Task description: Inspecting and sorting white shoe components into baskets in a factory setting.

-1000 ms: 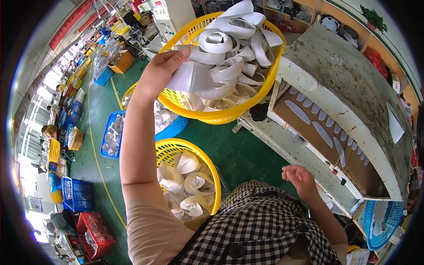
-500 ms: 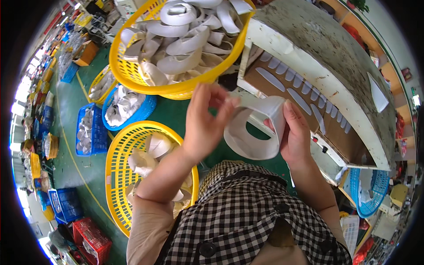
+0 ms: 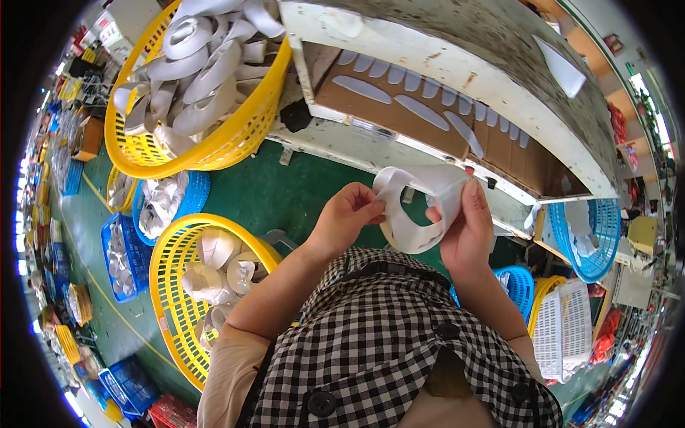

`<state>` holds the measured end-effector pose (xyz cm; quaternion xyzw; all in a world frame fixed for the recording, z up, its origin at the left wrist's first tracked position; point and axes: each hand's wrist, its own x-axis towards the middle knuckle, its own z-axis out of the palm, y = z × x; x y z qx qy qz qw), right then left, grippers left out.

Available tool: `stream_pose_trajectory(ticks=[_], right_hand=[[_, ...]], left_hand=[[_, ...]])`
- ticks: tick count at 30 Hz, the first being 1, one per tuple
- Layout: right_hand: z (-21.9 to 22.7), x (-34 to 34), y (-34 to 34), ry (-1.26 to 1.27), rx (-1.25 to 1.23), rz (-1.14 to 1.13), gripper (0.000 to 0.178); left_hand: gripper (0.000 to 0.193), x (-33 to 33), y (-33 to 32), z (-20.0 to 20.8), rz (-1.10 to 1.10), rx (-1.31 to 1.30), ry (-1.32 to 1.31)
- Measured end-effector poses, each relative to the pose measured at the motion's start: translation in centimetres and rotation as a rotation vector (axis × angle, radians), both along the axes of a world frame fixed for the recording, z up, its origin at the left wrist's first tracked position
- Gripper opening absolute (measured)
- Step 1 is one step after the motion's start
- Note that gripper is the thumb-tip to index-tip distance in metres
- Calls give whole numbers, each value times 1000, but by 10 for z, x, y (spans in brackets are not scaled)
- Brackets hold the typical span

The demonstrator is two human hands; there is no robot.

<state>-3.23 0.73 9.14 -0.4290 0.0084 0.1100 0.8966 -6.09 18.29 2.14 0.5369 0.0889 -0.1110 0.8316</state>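
White, curved, leather-like loop [image 3: 447, 194]: left grip [image 3: 347, 221] pinches one side, right grip [image 3: 467, 230] the other; light, even tension should prevent creasing.

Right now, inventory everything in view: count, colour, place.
curved piece: one, white, near centre
upper basket: one, yellow, upper left
lower basket: one, yellow, lower left
piled pieces: uncountable, white, inside both baskets
worn stand: one, whitish, upper right
pale shapes: over ten, whitish, on brown cardboard
flat piece: one, white, on the stand
smaller baskets: several, blue or yellow, both sides
crate: one, white, lower right
floor: one, green, below
apron: one, dark check, bottom centre
left hand: one, bare, pinching the curved piece
right hand: one, bare, holding the curved piece
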Motion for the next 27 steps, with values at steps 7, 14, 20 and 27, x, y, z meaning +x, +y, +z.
stream_pose_trajectory(ticks=[7,14,20,27], right_hand=[[-16,9,-52,147,186,71,23],[-32,12,-68,34,-82,-120,22],[-48,6,-81,-192,-371,11,24],[-70,9,-108,-334,-483,98,28]], left_hand=[[13,18,5,5,-371,46,-77],[17,7,-59,11,234,603,-261],[16,5,-124,38,94,85,18],[17,7,-148,13,92,-71,223]])
